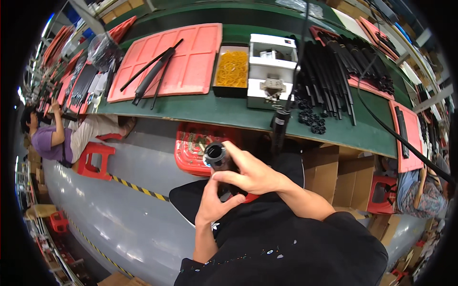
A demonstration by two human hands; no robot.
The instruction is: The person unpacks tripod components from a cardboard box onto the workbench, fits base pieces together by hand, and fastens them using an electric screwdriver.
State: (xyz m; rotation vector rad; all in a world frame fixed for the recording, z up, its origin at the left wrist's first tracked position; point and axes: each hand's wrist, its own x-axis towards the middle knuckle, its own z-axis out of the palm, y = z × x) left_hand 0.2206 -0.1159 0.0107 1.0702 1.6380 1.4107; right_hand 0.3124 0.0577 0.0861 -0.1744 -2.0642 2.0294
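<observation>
Watching remotely, I see black tube (220, 164) between both hands, held out over person's lap, short of green tabletop (181, 110), near red container (187, 165). Tube looks round and hollow: dark open mouth faces my camera, thick rim, small pale patch at left edge; lower part hidden by fingers. Right hand (253, 172): grip closed around tube. Left hand (213, 202): thumb spread, contact partly hidden, can't tell grip.
</observation>
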